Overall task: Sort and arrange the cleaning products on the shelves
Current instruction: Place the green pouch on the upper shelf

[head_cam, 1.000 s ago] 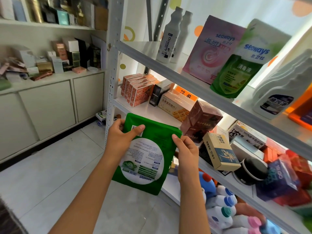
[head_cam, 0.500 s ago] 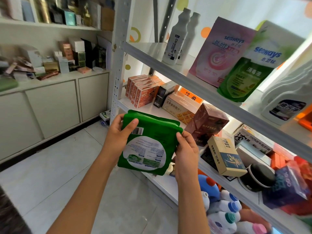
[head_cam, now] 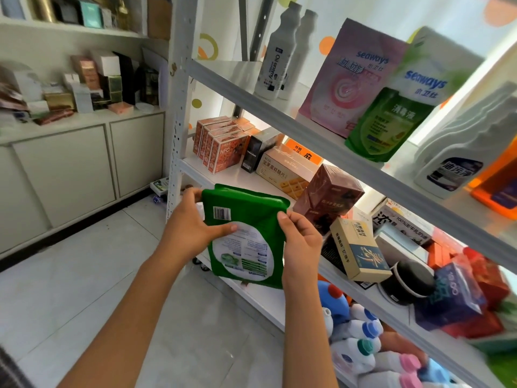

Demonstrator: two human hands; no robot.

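I hold a green refill pouch point(head_cam: 246, 217) upside down, its back label and barcode toward me, in front of the white rack's middle shelf point(head_cam: 232, 175). My left hand point(head_cam: 190, 225) grips its left edge, thumb across the label. My right hand point(head_cam: 302, 242) pinches its right edge. On the top shelf point(head_cam: 279, 119) stand two white bottles point(head_cam: 277, 54), a pink pouch point(head_cam: 349, 79), a matching green pouch point(head_cam: 391, 119) and white jugs point(head_cam: 461, 152).
The middle shelf carries orange cartons point(head_cam: 221, 144), a black box point(head_cam: 257, 152), a biscuit box point(head_cam: 285, 172), brown boxes point(head_cam: 327, 194) and a tilted tan box point(head_cam: 361, 250). Bottles with coloured caps point(head_cam: 361, 337) lie on the lowest level. A white cabinet point(head_cam: 70, 163) stands left; tiled floor below.
The pouch has risen and turned more upright between my hands, nearer the middle shelf edge. My view has shifted closer to the rack.
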